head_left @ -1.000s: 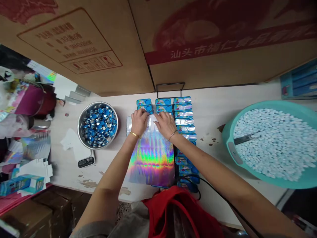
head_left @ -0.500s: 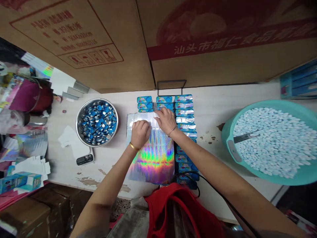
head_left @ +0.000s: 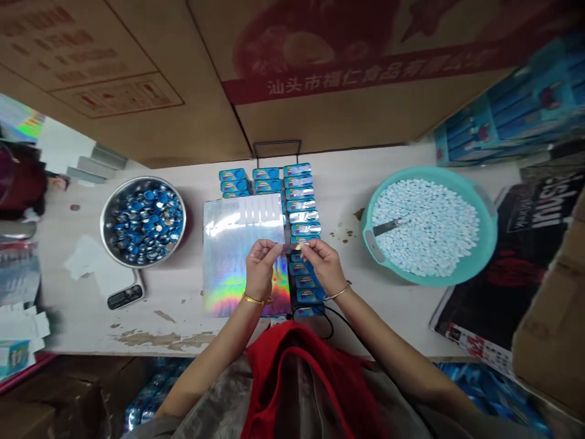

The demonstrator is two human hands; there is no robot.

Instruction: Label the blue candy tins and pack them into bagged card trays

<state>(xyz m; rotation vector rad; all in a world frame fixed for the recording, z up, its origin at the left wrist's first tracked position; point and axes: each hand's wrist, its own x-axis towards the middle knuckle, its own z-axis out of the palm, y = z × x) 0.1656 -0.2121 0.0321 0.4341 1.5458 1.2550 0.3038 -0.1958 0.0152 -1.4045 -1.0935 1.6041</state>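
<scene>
Pinching a small strip (head_left: 288,247) in both hands (head_left: 260,268), blue tins (head_left: 307,281) beneath, shiny sheet (head_left: 237,250) alongside, bowl (head_left: 110,209) and tub (head_left: 486,250) flanking

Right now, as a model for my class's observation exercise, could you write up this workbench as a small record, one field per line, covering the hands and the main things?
Left hand: fingertip grip on one end of a narrow strip
Right hand: fingertip grip on its other end
Shiny sheet: left of the long column of blue tins
Metal bowl: left side, holding blue and silver pieces
Teal basin: right side, holding small white pieces
Brown cartons: behind the tins, with red printing
</scene>
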